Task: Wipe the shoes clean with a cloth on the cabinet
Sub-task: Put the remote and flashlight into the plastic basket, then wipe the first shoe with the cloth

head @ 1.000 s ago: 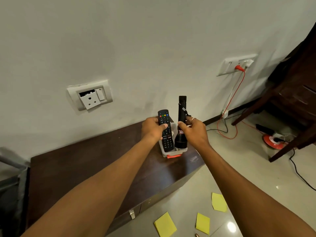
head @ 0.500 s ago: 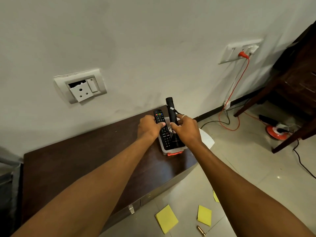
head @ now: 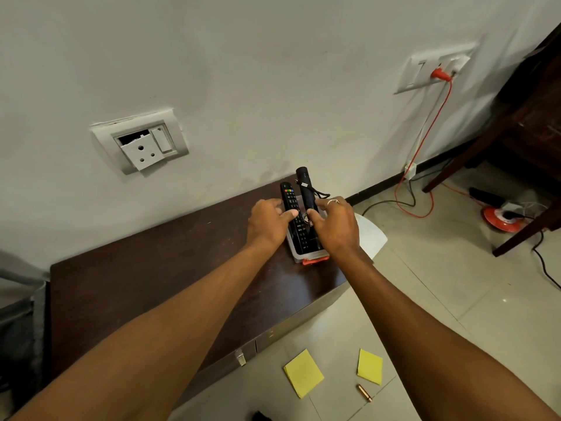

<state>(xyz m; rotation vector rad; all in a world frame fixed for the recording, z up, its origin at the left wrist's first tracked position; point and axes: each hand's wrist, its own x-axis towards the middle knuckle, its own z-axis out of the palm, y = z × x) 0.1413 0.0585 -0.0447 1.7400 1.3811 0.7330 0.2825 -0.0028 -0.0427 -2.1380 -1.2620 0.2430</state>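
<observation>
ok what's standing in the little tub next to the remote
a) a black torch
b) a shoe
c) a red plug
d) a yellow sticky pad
a: a black torch stands beside the remote in the tub near the right end of the cabinet.

Dk brown wood cabinet (head: 145, 287), low, flat top, against wall (head: 273, 86)
</observation>
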